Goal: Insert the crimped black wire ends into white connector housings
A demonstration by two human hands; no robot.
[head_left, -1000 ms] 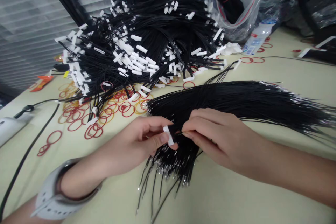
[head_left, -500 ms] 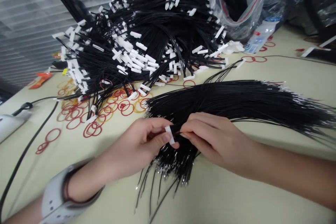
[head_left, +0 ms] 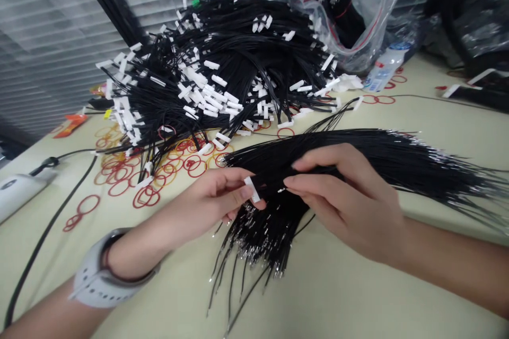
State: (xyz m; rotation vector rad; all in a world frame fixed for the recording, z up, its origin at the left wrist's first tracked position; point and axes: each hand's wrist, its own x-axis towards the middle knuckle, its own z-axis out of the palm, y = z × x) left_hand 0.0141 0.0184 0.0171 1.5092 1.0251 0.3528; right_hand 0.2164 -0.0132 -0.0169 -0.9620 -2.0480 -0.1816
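Observation:
My left hand (head_left: 214,196) pinches a small white plastic connector (head_left: 252,189) between thumb and fingers, with black wires running into it. My right hand (head_left: 342,190) sits just to its right, fingers wrapped around a fanned bundle of thin black wires (head_left: 382,161). The bundle's crimped metal tips (head_left: 254,249) splay down towards me on the tabletop. Behind the hands rises a large heap of black wires with white connectors (head_left: 222,53), which neither hand touches. A grey band (head_left: 105,275) circles my left wrist.
Red and orange rubber bands (head_left: 119,180) lie scattered on the pale green table (head_left: 350,291). At the back stand a plastic bag of wires (head_left: 342,16) and a water bottle (head_left: 385,69). A white device with a black cable (head_left: 16,190) lies at left, below window blinds (head_left: 51,26).
My right hand has shifted up and its fingers have spread over the bundle. The white connector stays in my left hand, and the view has moved slightly.

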